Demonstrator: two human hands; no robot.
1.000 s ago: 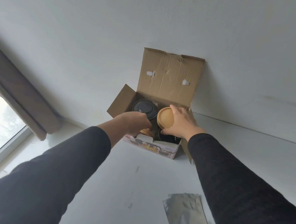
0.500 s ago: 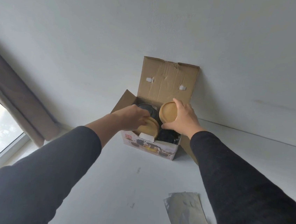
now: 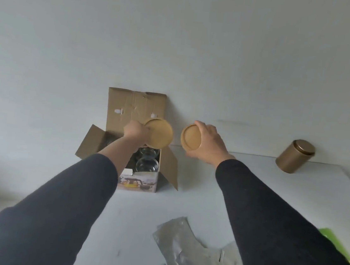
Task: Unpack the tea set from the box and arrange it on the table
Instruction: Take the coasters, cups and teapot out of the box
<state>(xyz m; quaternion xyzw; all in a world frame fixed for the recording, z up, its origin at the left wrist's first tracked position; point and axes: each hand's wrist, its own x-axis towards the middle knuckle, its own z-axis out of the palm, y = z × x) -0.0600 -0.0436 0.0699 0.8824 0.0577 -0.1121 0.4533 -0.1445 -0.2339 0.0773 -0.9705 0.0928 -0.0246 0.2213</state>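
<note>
An open cardboard box [image 3: 135, 106] stands on the white table [image 3: 195, 199] against the wall, flaps spread. Clear glass cups [image 3: 147, 165] show inside it. My left hand [image 3: 136, 131] holds a round wooden coaster [image 3: 158, 134] above the box. My right hand [image 3: 208, 141] holds a second wooden coaster [image 3: 190, 139] in the air to the right of the box, its flat face tilted toward me.
A gold cylindrical tin [image 3: 295, 155] stands at the back right by the wall. Silver foil pouches [image 3: 191, 252] lie near the front edge. A green object [image 3: 339, 246] shows at the right edge, partly behind my sleeve.
Both hands have lifted the wooden coasters out of the box. The right hand has carried its coaster away to the right. My head has turned right, bringing the gold tin into view.
</note>
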